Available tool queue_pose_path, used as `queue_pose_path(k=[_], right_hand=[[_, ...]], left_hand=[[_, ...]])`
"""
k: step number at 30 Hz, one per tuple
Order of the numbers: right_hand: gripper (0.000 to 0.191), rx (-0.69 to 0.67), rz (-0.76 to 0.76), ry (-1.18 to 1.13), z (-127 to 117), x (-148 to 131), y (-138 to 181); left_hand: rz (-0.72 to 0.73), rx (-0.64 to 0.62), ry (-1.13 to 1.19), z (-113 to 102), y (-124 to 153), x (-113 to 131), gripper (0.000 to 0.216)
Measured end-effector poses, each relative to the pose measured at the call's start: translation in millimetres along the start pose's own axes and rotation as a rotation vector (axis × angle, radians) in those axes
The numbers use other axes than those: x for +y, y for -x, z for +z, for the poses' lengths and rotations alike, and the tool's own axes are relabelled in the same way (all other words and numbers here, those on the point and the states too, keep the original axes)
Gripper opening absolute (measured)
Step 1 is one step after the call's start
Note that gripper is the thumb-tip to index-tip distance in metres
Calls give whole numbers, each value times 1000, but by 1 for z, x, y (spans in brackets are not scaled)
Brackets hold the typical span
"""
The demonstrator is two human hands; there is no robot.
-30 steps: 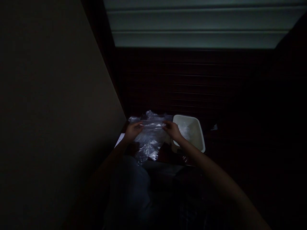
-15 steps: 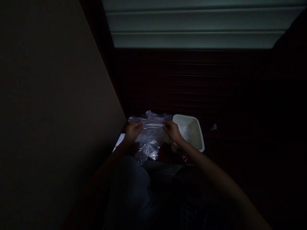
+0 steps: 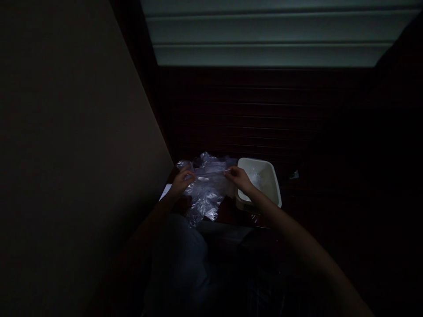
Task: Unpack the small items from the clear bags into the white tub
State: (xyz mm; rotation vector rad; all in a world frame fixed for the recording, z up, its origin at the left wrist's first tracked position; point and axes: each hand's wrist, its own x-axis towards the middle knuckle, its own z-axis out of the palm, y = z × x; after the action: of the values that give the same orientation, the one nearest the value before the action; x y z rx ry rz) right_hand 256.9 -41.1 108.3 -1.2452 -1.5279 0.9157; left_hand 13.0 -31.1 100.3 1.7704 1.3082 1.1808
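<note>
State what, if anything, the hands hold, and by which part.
Thin, clear, crinkled plastic sheeting, apparently pinched at its far edge: left hand at left, right hand at right.

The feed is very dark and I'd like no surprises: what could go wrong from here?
1. The clear plastic film is only pinched between the left hand and right hand, so it might slip or tear.
2. The crumpled plastic reaches the near edge of the table, so it could slide off.
3. The right hand is close to the white tub in this view, so a sideways move might bump it.
</note>
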Motion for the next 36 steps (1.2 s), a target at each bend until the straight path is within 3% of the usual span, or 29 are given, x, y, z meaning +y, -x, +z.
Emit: queue_pose_path(k=[6,11,17,22,27,30,36], right_hand=[[25,-31,59,-187,2,-2,1],[26,-33,71,-230,2,-3,0],[19,-88,26,-143,2,-8,-4],[16,-171,-55,-46,9,-17,-5],[19,-214,-131,4,12,-20,-7],[26,-181,-118,19,14,-20,-6],[64,42,66,-75,20,-15,-3]], left_hand=[[-154,-44,165,2,7,-11,22],[-363,-180,262,2,16,-22,30],[-150,70,97,4,16,-18,46],[-101,-174,152,16,12,0,51],[-124,-307,193,30,10,0,20],[-143,-280,250,31,10,-1,18],[-240,-112,364,30,10,4,21]])
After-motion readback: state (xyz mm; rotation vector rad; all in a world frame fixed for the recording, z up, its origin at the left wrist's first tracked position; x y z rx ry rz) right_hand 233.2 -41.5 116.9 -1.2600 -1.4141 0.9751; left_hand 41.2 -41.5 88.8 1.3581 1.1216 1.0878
